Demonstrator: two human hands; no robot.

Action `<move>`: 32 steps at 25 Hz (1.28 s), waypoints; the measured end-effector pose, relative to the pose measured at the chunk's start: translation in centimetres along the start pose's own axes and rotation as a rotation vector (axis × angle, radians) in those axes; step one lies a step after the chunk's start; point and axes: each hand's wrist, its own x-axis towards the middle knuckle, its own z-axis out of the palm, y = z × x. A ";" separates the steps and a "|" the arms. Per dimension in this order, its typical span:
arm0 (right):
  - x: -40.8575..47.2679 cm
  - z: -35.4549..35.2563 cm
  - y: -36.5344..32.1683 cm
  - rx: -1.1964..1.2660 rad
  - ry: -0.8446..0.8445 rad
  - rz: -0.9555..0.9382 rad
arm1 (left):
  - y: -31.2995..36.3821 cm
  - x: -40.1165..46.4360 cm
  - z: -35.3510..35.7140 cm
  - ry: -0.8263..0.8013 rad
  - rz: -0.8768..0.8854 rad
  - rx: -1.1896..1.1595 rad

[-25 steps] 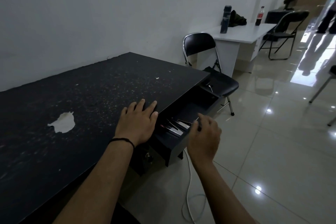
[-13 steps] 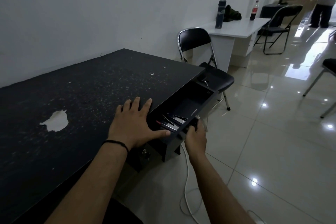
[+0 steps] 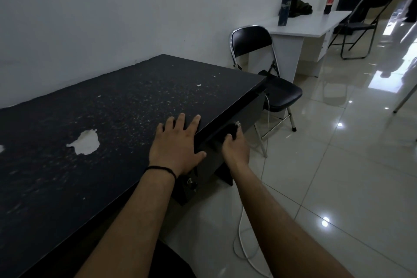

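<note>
A black speckled desk (image 3: 112,108) fills the left of the head view. Its dark drawer (image 3: 248,115) under the front edge sits pushed in, so its contents are hidden. My left hand (image 3: 177,144) rests flat on the desk top at the front edge, fingers spread, thumb over the edge. My right hand (image 3: 234,146) grips the drawer's front at its handle, fingers curled around it.
A white patch (image 3: 86,143) of worn surface marks the desk top. A black folding chair (image 3: 268,74) stands just past the desk's right end. A white cable (image 3: 246,244) trails on the glossy tiled floor. Farther back, a white table (image 3: 313,22) carries bottles beside another chair (image 3: 363,22).
The drawer was open, showing small metal tools inside; my right hand took its front and pushed it in. My left hand stayed flat on the desk.
</note>
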 end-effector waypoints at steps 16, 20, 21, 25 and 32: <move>1.5 0.7 -2.1 -0.117 -0.076 -0.010 | 0.3 -0.1 0.3 0.062 -0.016 0.031; 1.2 0.9 -2.3 -0.107 -0.081 0.012 | 0.3 -0.1 0.3 0.052 -0.024 0.032; 1.2 0.9 -2.3 -0.108 -0.084 0.017 | 0.4 -0.1 0.2 0.051 -0.024 0.035; 1.1 1.1 -2.5 -0.106 -0.097 0.020 | 0.4 -0.1 0.2 0.059 -0.024 0.045; 0.8 1.3 -3.1 -0.116 -0.136 0.002 | 0.4 0.0 0.4 0.077 -0.018 0.059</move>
